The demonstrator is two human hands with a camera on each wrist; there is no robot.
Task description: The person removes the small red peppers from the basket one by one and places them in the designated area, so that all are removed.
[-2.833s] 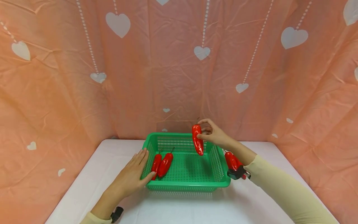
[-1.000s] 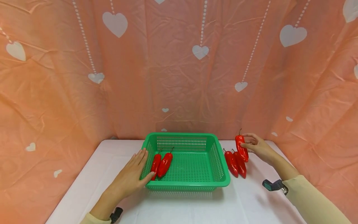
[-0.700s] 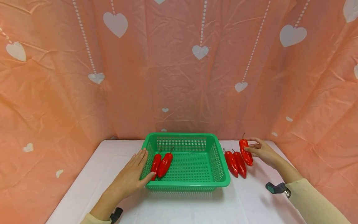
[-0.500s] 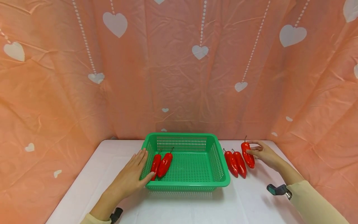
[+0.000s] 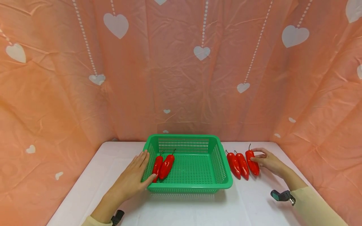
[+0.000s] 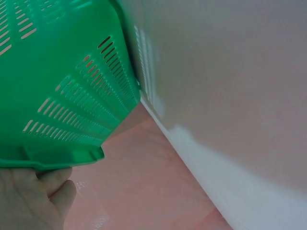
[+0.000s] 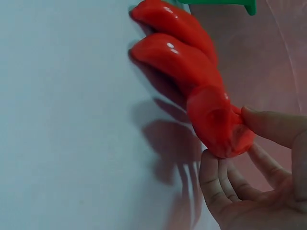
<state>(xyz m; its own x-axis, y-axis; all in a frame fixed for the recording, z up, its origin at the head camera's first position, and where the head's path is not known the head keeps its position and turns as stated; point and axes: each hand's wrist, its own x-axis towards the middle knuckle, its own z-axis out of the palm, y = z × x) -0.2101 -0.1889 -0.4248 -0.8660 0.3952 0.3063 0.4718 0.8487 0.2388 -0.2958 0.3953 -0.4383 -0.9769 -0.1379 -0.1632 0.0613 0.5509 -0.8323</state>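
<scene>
At the table's right, my right hand [image 5: 269, 163] pinches a glossy red pepper [image 5: 252, 164] between thumb and fingers, its stem pointing up and away. The right wrist view shows that pepper close over the cloth, end-on, with its shadow beside it. Two more red peppers, a left one [image 5: 233, 165] and a right one [image 5: 242, 165], lie side by side between it and the green basket [image 5: 189, 185]. My left hand [image 5: 130, 179] rests with straight fingers along the basket's left rim, thumb at the front corner. Inside, two red peppers [image 5: 167, 166] lie against the left wall.
A white cloth [image 5: 181, 208] covers the table. Pink-orange sheeting [image 5: 181, 78] with white hearts hangs close behind and on both sides. Dark devices are strapped to the left wrist [image 5: 117, 216] and the right wrist [image 5: 282, 196].
My right hand has carried the pepper from above the basket to the right, then down beside the two peppers on the cloth. The left hand and basket have stayed put.
</scene>
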